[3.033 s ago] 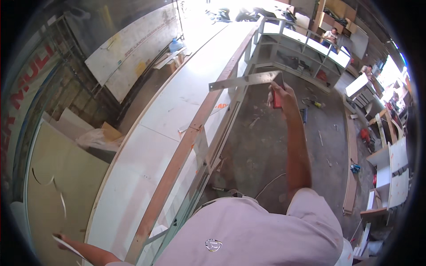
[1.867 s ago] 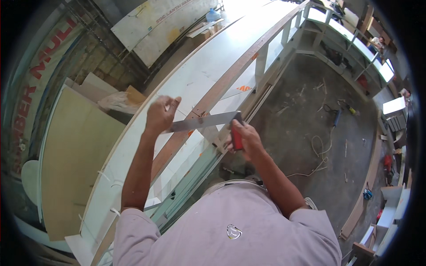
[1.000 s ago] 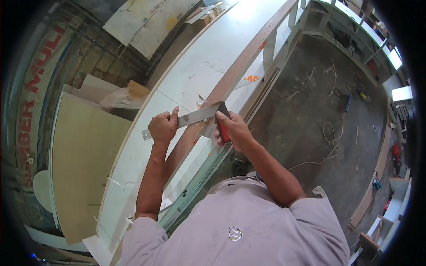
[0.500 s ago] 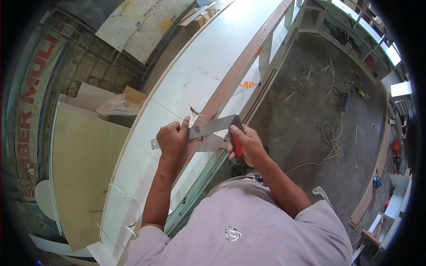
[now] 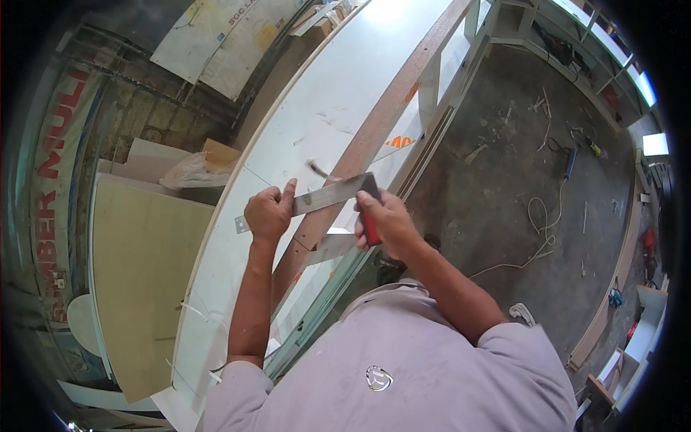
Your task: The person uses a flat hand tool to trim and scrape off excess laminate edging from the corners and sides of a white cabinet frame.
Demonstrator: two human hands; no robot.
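Note:
My left hand [image 5: 268,214] is closed around the far left part of a long flat metal blade [image 5: 330,196], thumb up. Small holes show in the blade's free end beyond that hand. My right hand [image 5: 389,223] grips its red handle [image 5: 371,227], set at an angle to the blade. The blade lies crosswise over a brown wooden rail [image 5: 373,137], its edge apparently on the rail's top face. Just ahead of the blade, a thin curled strip [image 5: 317,170] rises from the rail. I cannot make out whether the blade has teeth.
White panels [image 5: 288,144] of a long frame lie left of the rail. A yellowish board [image 5: 147,281] leans further left. On the grey floor to the right are a corded tool [image 5: 571,164], its cable [image 5: 551,241] and scraps. Shelving [image 5: 597,50] stands at the far right.
Both hands have pushed the blade away from me along the rail. More of the rail's near part, with a joint line, now shows behind the blade. The curled strip sits further forward.

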